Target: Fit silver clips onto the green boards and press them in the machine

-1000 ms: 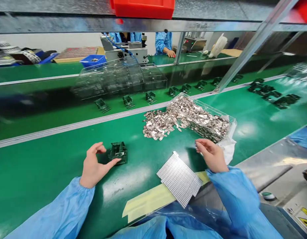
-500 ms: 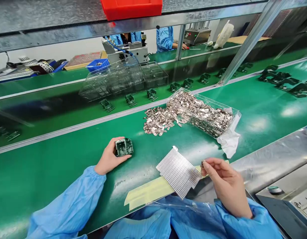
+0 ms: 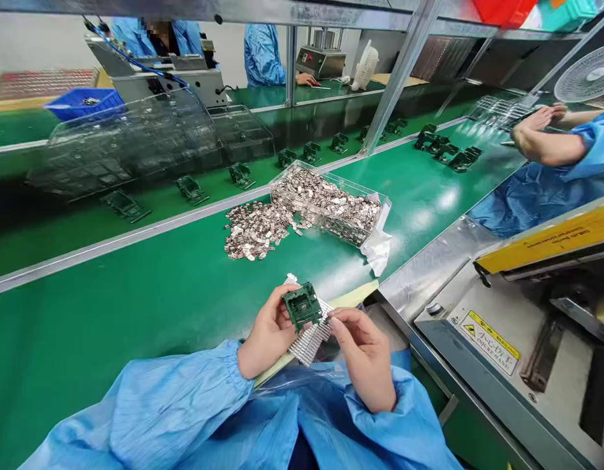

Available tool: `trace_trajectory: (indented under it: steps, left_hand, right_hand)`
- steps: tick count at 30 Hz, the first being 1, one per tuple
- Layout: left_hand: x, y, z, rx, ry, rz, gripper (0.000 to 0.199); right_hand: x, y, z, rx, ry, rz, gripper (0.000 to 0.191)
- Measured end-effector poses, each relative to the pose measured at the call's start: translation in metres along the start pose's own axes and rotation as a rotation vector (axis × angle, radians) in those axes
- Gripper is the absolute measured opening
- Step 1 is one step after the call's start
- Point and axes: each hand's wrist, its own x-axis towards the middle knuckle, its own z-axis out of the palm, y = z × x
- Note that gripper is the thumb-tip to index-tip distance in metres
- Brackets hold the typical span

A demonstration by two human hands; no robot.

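While left hand (image 3: 267,339) grips boxy frame (image 3: 302,307), right hand (image 3: 365,352) pinches tiny piece (image 3: 327,318), gridded sheet (image 3: 308,346)

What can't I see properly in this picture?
All in the head view:
The right hand's tiny piece: too small, fingers cover it.
Part of the silver sheet: behind the green part.
Yellow panel's small writing: blurred.
The right neighbour's head: past the right edge.
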Motion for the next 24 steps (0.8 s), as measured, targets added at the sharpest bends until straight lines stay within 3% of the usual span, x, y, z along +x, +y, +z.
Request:
trace_trajectory:
  steps: [3,11,24]
  left_hand:
    - [-0.003,-0.006,0.001,-0.073,-0.010,-0.015,0.051]
    - [-0.006,-0.009,-0.002,-0.086,-0.051,0.062,0.049]
    - [-0.011,-0.009,-0.002,0.020,-0.002,0.073,0.029]
  right_hand:
    - [-0.003,0.008,0.009,-0.105,0.075,-0.095,0.012]
    - [0.001,0.017,0.039,-0.150,0.105,-0.119,0.004]
    - [0.002,0.015,0.046,-0.266,0.110,-0.170,0.002]
